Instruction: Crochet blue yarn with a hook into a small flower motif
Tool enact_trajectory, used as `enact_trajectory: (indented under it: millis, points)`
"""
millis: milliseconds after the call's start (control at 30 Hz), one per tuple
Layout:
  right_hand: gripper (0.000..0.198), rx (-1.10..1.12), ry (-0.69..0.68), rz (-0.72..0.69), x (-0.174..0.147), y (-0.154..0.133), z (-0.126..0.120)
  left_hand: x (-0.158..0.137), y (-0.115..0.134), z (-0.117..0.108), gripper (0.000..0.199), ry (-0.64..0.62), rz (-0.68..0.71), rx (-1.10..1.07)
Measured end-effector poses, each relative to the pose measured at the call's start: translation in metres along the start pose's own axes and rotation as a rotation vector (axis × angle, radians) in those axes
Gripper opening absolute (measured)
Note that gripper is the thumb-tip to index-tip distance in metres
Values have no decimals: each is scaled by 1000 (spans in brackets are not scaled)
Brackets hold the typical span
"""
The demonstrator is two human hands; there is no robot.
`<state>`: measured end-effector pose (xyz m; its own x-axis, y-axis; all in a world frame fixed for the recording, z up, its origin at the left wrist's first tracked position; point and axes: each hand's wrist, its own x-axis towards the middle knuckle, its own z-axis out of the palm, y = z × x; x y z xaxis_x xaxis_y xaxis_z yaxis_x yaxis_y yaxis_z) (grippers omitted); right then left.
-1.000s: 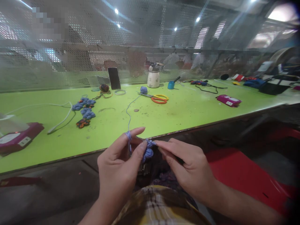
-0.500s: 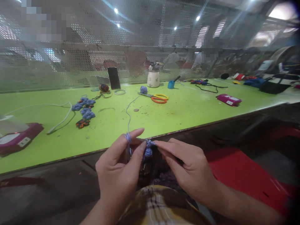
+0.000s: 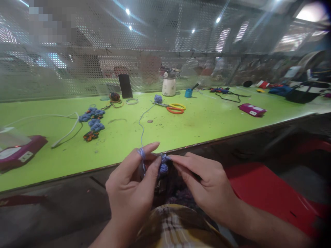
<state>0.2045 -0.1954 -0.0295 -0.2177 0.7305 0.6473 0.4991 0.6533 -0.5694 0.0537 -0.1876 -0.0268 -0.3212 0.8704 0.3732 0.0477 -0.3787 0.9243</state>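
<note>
Two hands (image 3: 133, 187) (image 3: 207, 177) barely moved, one crochet piece (image 3: 163, 168) between

Small lights (image 3: 127, 11) shine at the top of the frame with streaks of glare, and a big glow (image 3: 310, 13) sits in the upper right. The green desk (image 3: 212, 117) is bright, shiny near its right end, but it is dark underneath. The mesh screen (image 3: 160, 38) looks hazy. Blocky squares hide some of the upper left, and the right corners are black.
</note>
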Motion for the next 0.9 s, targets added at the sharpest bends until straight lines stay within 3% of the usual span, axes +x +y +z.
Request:
enact_trajectory:
  millis: [167,333,900]
  points:
    - [30,-14,-2,13,-2,2,1,4,3,-1,26,-35,-184,-116]
    - [31,-26,11,17,-2,2,3,7,4,-1,26,-30,-246,-163]
    - [32,-35,-22,-27,0,2,-2,4,4,1,25,-74,-154,-95]
